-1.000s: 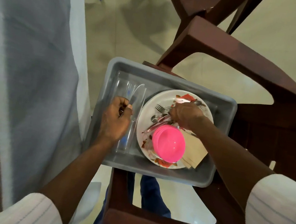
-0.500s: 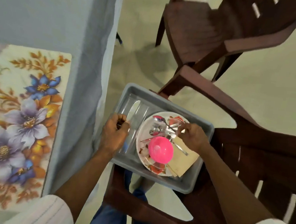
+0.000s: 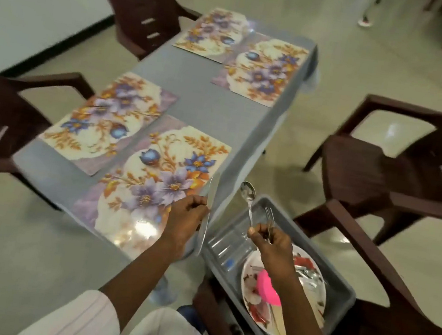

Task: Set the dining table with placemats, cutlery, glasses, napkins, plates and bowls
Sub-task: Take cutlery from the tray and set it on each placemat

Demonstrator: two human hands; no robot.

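Gripping knife [image 3: 211,191] (prob.), L hand [image 3: 186,219] | R hand [image 3: 269,239] pinches spoon [image 3: 248,192], fork [image 3: 269,216] | all pointing away

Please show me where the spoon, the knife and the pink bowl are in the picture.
spoon [image 3: 248,191], head view, on its bowl end.
knife [image 3: 211,191], head view, on its upper part.
pink bowl [image 3: 266,287], head view, on its visible side.

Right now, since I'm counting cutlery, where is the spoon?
Head view, lower centre: the spoon is in the right hand with a fork, above the grey tub, right of the table.
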